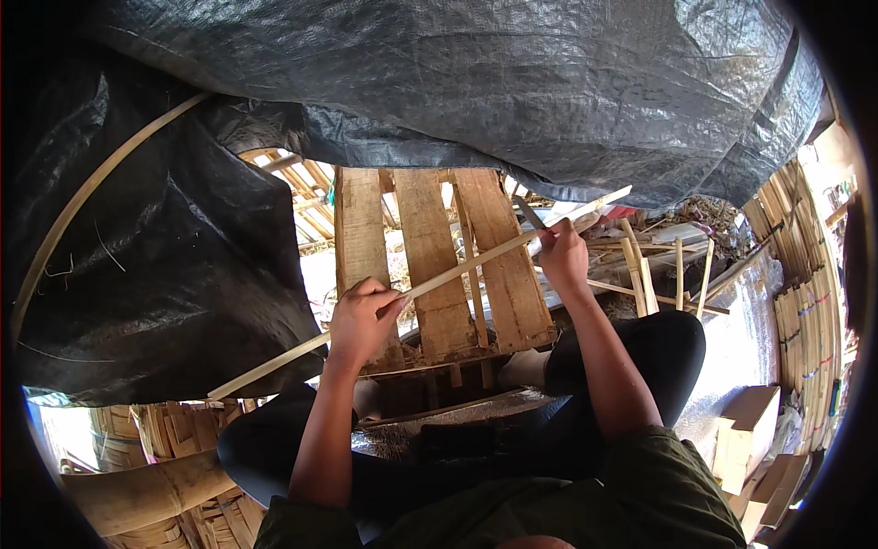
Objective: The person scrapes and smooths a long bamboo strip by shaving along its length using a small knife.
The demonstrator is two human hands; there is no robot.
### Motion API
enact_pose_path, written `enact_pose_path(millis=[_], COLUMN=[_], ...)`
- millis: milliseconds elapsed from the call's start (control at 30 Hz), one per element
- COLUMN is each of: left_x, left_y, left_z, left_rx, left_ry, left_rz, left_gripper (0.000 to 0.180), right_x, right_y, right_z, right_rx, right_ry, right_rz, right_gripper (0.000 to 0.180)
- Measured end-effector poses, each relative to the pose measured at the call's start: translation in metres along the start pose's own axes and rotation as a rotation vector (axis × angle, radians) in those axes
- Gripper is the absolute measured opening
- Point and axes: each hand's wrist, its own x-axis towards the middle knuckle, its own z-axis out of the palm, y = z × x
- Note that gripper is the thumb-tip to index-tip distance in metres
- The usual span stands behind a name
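A long, pale bamboo strip [466, 266] slants across in front of me, its lower end at the left and its upper end at the right. My left hand [363, 320] is closed round it, thumb along the top. Near the strip's upper end, my right hand [563, 256] is closed on a knife, whose grey blade [528, 213] points up and left beside the strip. The knife's handle is hidden in my fingers. Beneath the strip is a slatted wooden board [437, 265], its planks set apart with gaps between them.
Dark plastic sheeting [512, 82] hangs across the top and left. A curved strip [82, 197] lies against it. Several upright sticks [679, 274] stand at right, by stacked bamboo bundles [805, 320]. A thick bamboo pole [151, 494] lies lower left; a cardboard box [745, 435] sits lower right.
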Motion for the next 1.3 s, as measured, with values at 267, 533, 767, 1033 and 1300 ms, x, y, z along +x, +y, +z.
enact_pose_path(millis=[267,533,767,1033,1300], left_x=[-0.002,-0.008,-0.008,-0.008,-0.010], left_y=[-0.002,-0.002,0.004,0.009,0.005], left_z=[0.004,0.008,0.006,0.015,0.013], left_rx=[0.023,0.100,0.103,0.164,0.139], left_ry=[0.044,0.083,0.066,0.167,0.139], left_rz=[0.033,0.015,0.007,-0.034,-0.023], left_gripper=[0.022,0.024,0.023,0.023,0.023], right_x=[0.005,-0.001,-0.002,0.008,0.004], right_y=[-0.012,-0.011,-0.003,0.013,0.019], right_z=[-0.009,-0.009,-0.004,-0.002,-0.002], right_rx=[0.055,0.023,0.024,0.108,0.257], right_ry=[0.053,0.034,0.022,0.167,0.159], right_rz=[0.069,-0.017,-0.014,0.091,0.095], right_gripper=[0.013,0.005,0.006,0.011,0.011])
